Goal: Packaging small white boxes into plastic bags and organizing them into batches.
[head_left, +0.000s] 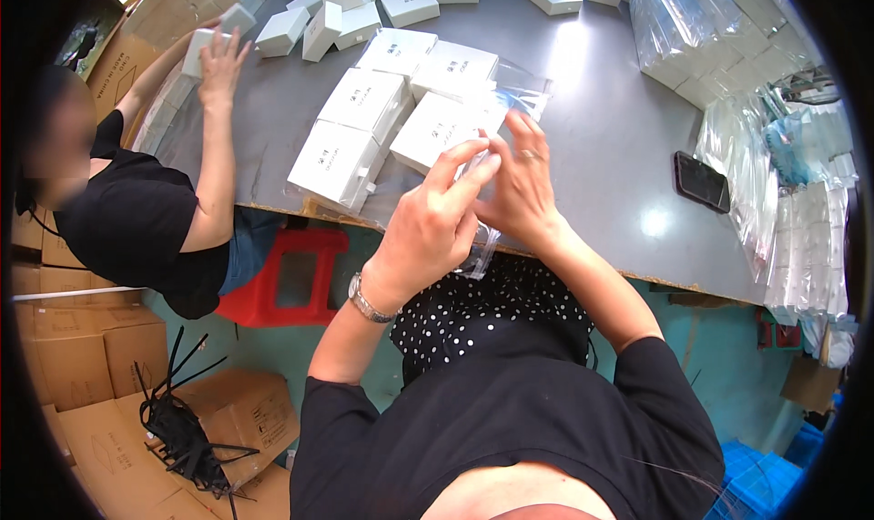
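Note:
My left hand point(435, 224), a silver watch on its wrist, is closed in a pinch on the loose edge of a clear plastic bag point(526, 92). My right hand point(526, 185) meets it at the fingertips; its index finger bends in on the same film, while other fingers stretch forward. Film hangs below both hands over the table edge. Just beyond them, white boxes point(432, 130) stand in the bag on the grey table point(605, 169). Beside these, to the left, is another group of white boxes point(335, 160), also wrapped in clear film. My fingers partly hide the bag's edge.
Loose white boxes point(410, 6) lie at the far side. At left, a co-worker's hand point(218, 69) touches a white box. A phone point(701, 181) lies right, near film-wrapped stacks point(810, 247). A red stool point(291, 274) and cartons point(118, 438) stand below left.

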`<action>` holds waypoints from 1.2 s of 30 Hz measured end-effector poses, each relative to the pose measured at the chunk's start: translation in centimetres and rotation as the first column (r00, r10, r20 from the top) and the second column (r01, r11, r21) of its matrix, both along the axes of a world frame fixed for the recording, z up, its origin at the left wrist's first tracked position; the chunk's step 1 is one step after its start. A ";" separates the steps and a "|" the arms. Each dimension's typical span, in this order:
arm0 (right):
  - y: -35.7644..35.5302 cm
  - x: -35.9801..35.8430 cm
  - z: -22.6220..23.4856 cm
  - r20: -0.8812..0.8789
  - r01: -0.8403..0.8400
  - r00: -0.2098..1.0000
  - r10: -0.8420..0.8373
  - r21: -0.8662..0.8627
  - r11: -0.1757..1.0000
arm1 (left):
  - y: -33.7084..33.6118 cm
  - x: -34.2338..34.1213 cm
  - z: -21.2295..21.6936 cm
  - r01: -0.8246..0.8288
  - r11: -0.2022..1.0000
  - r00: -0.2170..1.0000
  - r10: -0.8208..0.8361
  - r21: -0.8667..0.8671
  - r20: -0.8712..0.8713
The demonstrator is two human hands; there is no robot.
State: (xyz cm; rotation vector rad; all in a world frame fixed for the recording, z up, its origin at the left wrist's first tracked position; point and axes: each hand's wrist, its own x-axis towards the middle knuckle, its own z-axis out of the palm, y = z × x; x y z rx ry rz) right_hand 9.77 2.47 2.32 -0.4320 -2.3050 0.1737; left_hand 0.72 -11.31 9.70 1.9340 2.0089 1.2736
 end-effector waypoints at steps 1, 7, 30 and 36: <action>0.3 1.6 -0.6 -0.009 -0.084 0.996 0.084 0.007 0.996 | -0.2 0.1 0.0 -0.008 1.000 0.998 0.010 -0.026 0.061; 2.4 -2.4 -0.8 0.378 -0.099 0.909 0.173 -0.208 0.973 | 1.1 0.0 -1.1 0.094 0.988 0.993 -0.103 0.125 0.065; 22.5 -24.9 1.7 0.511 -0.266 0.807 0.298 -0.136 0.954 | 14.2 -33.8 -3.6 -0.530 0.840 0.421 0.378 0.115 -0.824; 24.2 -12.6 -0.2 0.286 -0.269 0.907 0.309 -0.173 0.948 | 18.7 -36.2 -5.2 -0.260 0.900 0.806 0.004 -0.349 -0.591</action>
